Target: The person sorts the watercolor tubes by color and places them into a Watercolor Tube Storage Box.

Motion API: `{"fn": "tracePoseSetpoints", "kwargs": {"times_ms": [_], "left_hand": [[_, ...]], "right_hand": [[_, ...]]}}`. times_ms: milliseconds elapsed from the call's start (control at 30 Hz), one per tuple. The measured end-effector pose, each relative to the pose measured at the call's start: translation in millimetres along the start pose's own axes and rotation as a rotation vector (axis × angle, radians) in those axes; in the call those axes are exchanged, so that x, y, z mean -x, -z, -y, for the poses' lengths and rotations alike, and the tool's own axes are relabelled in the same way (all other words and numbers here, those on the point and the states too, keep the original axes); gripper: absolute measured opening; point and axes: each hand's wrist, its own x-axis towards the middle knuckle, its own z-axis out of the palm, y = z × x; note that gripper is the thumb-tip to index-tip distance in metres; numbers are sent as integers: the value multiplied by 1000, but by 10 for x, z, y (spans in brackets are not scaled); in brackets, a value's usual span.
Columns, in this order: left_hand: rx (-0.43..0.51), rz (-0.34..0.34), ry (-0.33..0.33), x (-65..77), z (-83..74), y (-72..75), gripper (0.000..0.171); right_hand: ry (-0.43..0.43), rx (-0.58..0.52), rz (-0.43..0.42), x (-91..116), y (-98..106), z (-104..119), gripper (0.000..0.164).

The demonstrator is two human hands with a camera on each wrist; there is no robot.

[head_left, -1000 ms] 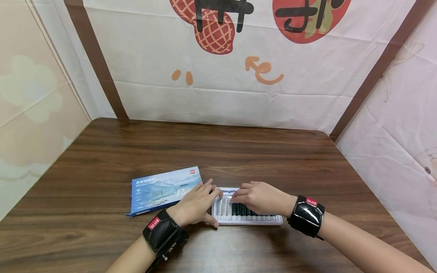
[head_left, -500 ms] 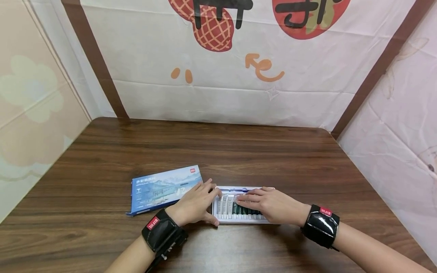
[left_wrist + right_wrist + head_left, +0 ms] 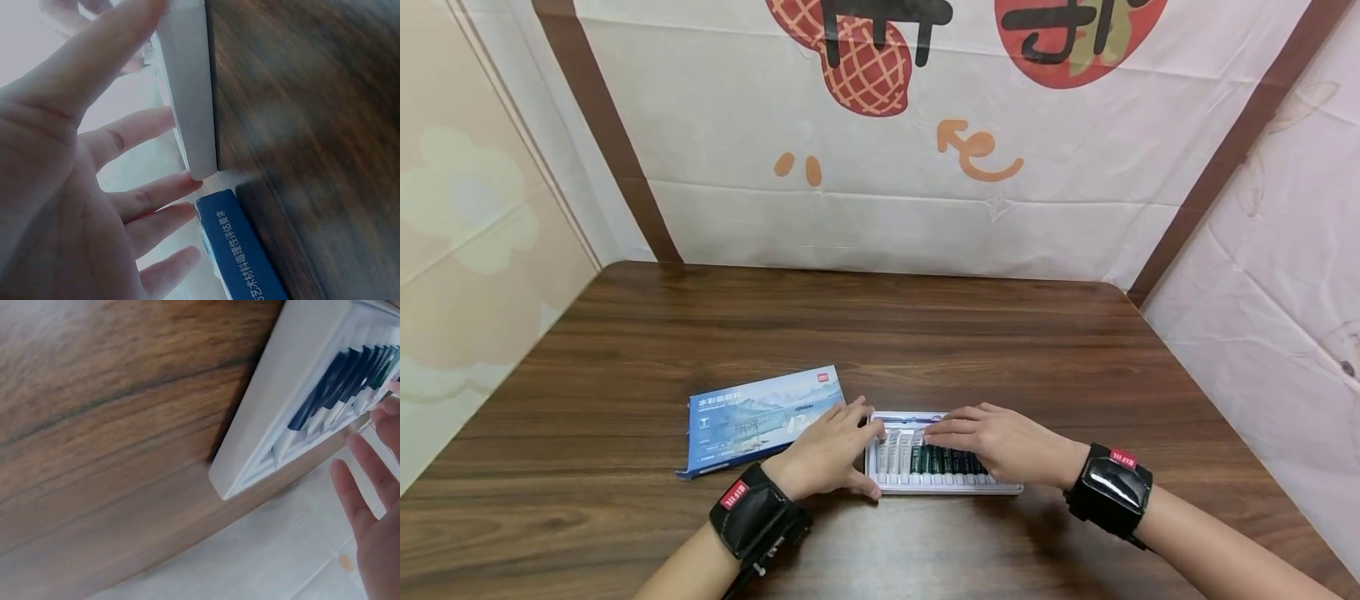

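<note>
A shallow white tray (image 3: 951,490) of paint tubes lies on the table, its long side facing me. White tubes (image 3: 892,454) are at its left, with green and dark blue tubes (image 3: 951,460) to the right. My left hand (image 3: 831,450) holds the tray's left end, thumb at the near corner and index finger on the far part. Above the tubes, my right hand (image 3: 1011,442) reaches in from the right, fingers extended and fingertips at the tubes near the white ones. Its thumb is hidden in the head view. The right wrist view shows outer fingers (image 3: 353,497) straight and apart.
A blue box (image 3: 763,421) with a landscape picture lies flat at the left, partly under the left hand; its side (image 3: 240,250) shows close to the tray. The brown wooden table (image 3: 880,333) meets a printed cloth backdrop (image 3: 880,225) at the far edge.
My right hand moves right along the tubes, flattens over them, then rises slightly at the wrist side, uncovering more dark tubes. The left hand and blue box stay in place.
</note>
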Motion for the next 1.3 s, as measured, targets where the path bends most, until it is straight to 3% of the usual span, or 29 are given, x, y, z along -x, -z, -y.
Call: {"fn": "tracePoseSetpoints", "kwargs": {"times_ms": [167, 400, 567, 733, 867, 1000, 1100, 1300], "left_hand": [[19, 11, 16, -15, -4, 2, 53], [19, 3, 20, -9, 9, 14, 52], [13, -10, 19, 0, 15, 18, 52], [-13, 3, 4, 1, -1, -1, 53], [-38, 5, -10, 15, -7, -15, 56], [-36, -5, -22, 34, -4, -20, 59], [-21, 0, -26, 39, -21, -15, 60], [-14, 16, -21, 29, -49, -3, 61]], "right_hand": [[-7, 25, 39, 52, -21, 22, 57], [-10, 25, 63, 99, -51, 17, 66], [-29, -59, 112, 134, -61, -3, 75], [-73, -255, -23, 167, -32, -54, 64], [-60, -242, -90, 115, 2, -18, 51], [-39, -200, 31, 26, -56, 143, 56], [-73, -207, 132, 20, -108, 237, 63], [-88, -178, 142, 76, -187, 309, 75]]}}
